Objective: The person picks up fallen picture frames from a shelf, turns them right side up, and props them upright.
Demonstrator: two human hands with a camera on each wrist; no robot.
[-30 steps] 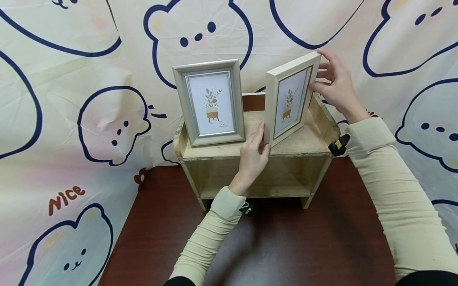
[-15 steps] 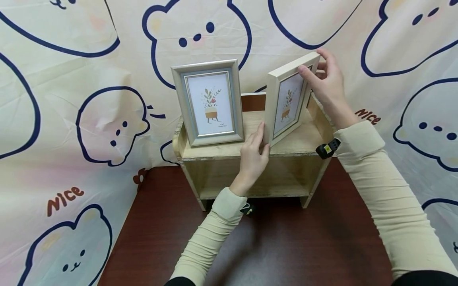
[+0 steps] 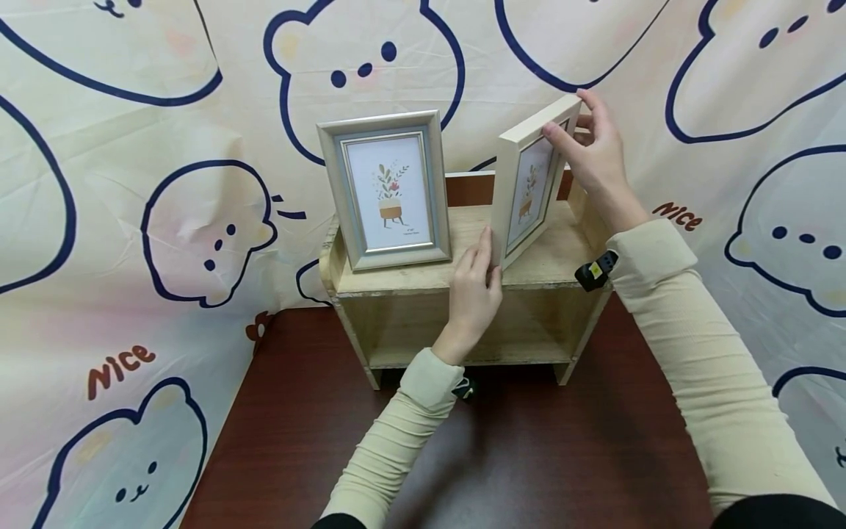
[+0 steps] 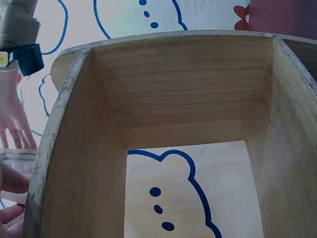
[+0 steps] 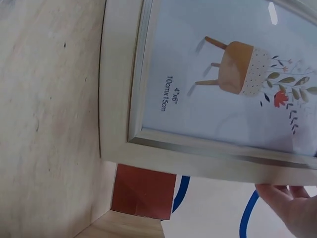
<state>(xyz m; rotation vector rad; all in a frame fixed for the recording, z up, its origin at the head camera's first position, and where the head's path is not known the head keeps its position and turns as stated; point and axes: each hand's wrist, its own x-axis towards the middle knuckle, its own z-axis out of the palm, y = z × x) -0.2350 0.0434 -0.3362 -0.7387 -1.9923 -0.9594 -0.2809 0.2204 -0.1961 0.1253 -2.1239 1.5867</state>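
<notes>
The right hand [image 3: 598,158] is pinching the far top corner of the right frame [image 3: 529,184]; the left hand [image 3: 474,297] is touching its near low corner, maybe pinching, I cannot tell. The left frame [image 3: 394,195] is standing and looks done, but the right one is facing sideways and seems unfinished. The shelf [image 3: 565,242] is carrying both on top, with cloth [image 4: 233,198] showing through its low box.

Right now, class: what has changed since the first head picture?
The right picture frame has turned further edge-on to the head camera. The right hand has moved left, its thumb coming onto the frame's front; the left hand has shifted slightly right. The left picture frame and wooden shelf stayed put.
</notes>
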